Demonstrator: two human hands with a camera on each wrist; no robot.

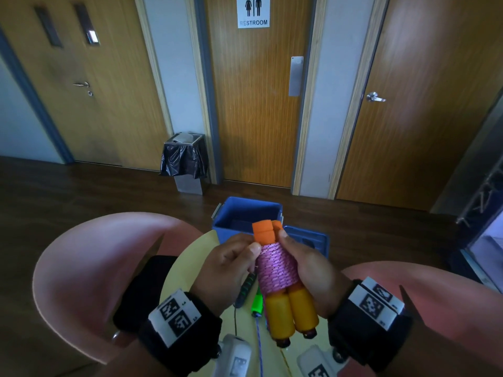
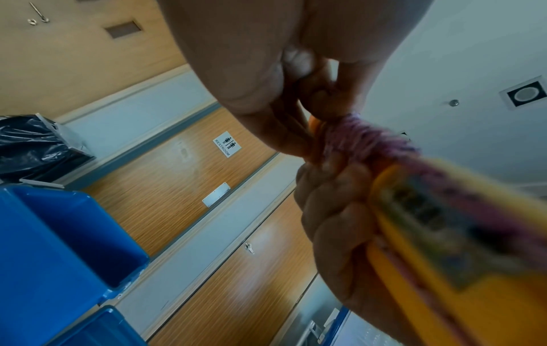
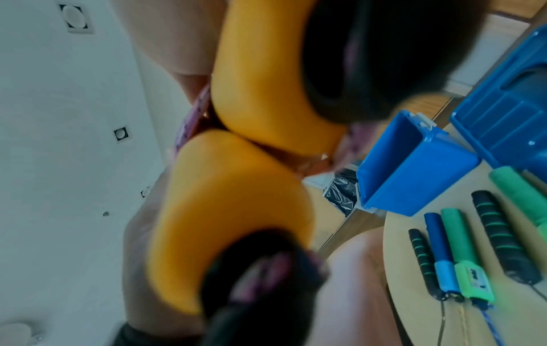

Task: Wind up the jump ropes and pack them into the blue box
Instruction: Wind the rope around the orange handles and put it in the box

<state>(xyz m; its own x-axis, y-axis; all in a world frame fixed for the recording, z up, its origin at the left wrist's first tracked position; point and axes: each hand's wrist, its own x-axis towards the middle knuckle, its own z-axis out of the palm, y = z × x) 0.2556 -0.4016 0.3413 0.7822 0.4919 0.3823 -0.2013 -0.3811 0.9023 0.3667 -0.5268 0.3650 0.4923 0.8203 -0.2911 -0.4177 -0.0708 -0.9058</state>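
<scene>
We see both hands raised above the round pale-yellow bench [image 1: 190,257], holding between them a wound jump rope bundle [image 1: 277,270]: two yellow foam-covered handles with orange ends, laid side by side and bound around the middle by tight turns of pink braided cord. The left hand [image 1: 228,265] pinches the bundle near its orange upper end, thumb pressed against the top of the pink winding; in the left wrist view its fingertips [image 2: 296,138] meet the cord where the winding begins. The right hand [image 1: 307,270] is wrapped around the opposite side of the bundle, thumb reaching up to the orange ends. We note that the bundle is tilted, orange ends away from the person and yellow ends toward the wrists. The open blue plastic box [image 1: 245,216] stands at the far edge of the bench, just beyond the bundle, with its blue lid [image 1: 310,238] lying beside it on the right. On the bench below the hands lie further jump rope handles, shown in the right wrist view: a pair of black handles with green rings [image 3: 500,234], a dark blue handle [image 3: 441,252] and a green handle [image 3: 464,255], their cords running toward the near edge.
</scene>
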